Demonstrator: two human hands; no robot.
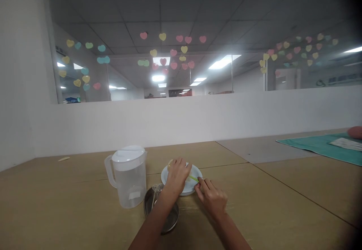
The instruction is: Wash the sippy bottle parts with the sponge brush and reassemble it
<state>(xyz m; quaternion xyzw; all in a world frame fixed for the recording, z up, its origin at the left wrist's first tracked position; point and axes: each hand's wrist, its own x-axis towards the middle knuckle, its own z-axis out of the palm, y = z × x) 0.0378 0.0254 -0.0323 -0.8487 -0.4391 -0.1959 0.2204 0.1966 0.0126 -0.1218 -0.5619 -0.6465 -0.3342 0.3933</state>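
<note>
My left hand [178,174] is closed over a white bowl [164,178], its fingers curled downward. A small rounded yellowish thing [170,164] shows at its left edge; its kind is unclear. My right hand [212,198], at the bowl's right rim, pinches a thin bright-green stick [194,178] that points in over the bowl towards my left hand. The stick's far end is hidden behind the left fingers. Beneath my left forearm sits a round dark metal pan [171,226], partly covered, with clear and pale long-handled utensils [155,194] in it.
A translucent lidded plastic pitcher [130,182] stands left of the bowl, handle to the left. Far left lies a small pale flat piece [64,159]. At the far right a teal cloth [311,146] carries a white cloth [346,143]. A wall [181,123] with windows rises behind the table.
</note>
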